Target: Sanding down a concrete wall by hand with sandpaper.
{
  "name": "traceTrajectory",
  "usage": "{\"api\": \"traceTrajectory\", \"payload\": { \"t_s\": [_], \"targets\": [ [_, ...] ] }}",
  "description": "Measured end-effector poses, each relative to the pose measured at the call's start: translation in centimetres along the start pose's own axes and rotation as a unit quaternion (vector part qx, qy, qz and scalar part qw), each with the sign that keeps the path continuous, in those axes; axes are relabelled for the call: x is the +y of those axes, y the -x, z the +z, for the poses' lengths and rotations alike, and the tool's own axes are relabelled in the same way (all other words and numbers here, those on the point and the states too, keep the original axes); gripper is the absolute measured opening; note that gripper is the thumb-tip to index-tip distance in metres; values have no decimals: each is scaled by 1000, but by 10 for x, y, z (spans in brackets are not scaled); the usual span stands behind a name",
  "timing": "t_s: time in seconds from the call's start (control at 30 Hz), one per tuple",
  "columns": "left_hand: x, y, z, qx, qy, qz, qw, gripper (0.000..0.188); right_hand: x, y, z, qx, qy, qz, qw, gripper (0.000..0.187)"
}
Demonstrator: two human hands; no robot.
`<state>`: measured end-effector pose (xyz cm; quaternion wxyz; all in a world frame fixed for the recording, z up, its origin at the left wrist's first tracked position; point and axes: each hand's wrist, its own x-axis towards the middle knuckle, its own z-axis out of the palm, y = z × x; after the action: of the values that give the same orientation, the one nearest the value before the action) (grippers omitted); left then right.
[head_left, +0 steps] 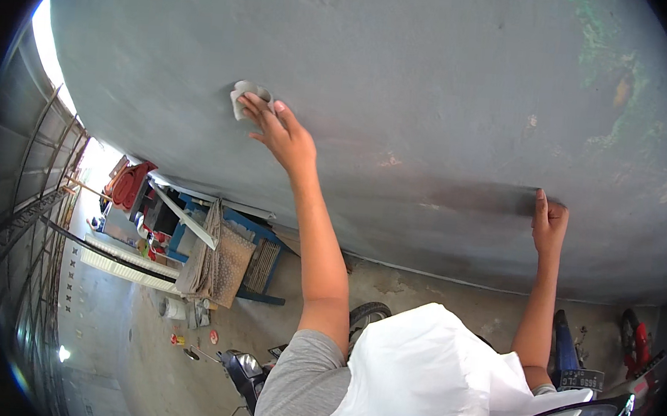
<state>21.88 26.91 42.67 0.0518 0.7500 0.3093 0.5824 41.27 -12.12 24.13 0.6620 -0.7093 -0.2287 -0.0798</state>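
Note:
A grey painted wall fills the upper part of the head view. My left hand is raised against it and presses a crumpled, pale grey-white sheet flat under the fingers. I cannot tell whether this sheet is cloth or paper. Farther right and lower, my right hand rests at the wall, its fingers curled into a fist and its thumb pointing up. Nothing sticks out of that fist. Reddish and pale scuffs mark the wall between my hands, and a green patch shows at its upper right.
Below left stands a blue-framed rack with stacked cardboard and a red plastic item. A motorcycle is behind my left arm; blue and red vehicle parts stand at lower right. White cloth covers my front.

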Motion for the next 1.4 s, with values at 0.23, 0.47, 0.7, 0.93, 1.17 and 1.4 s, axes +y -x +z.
{"api": "traceTrajectory", "payload": {
  "t_s": [0.23,0.47,0.7,0.93,1.17,1.4],
  "targets": [
    [-9,31,6,-28,-32,7,999,72,5,1,5,3,20,8,1000,67],
    [-6,3,8,27,-18,12,999,68,14,0,-1,3,21,-18,1000,68],
    [-14,31,13,-12,-70,25,997,65,15,-1,-1,7,36,-19,999,68],
    [-7,-7,1,35,-37,7,999,64,18,-1,0,7,1,-5,1000,66],
    [-15,34,11,-26,-53,-28,998,67,21,-1,1,17,14,-11,1000,67],
    [-11,-15,-2,57,-20,-19,998,61,12,-1,1,6,3,-5,1000,68]
  ]
}}
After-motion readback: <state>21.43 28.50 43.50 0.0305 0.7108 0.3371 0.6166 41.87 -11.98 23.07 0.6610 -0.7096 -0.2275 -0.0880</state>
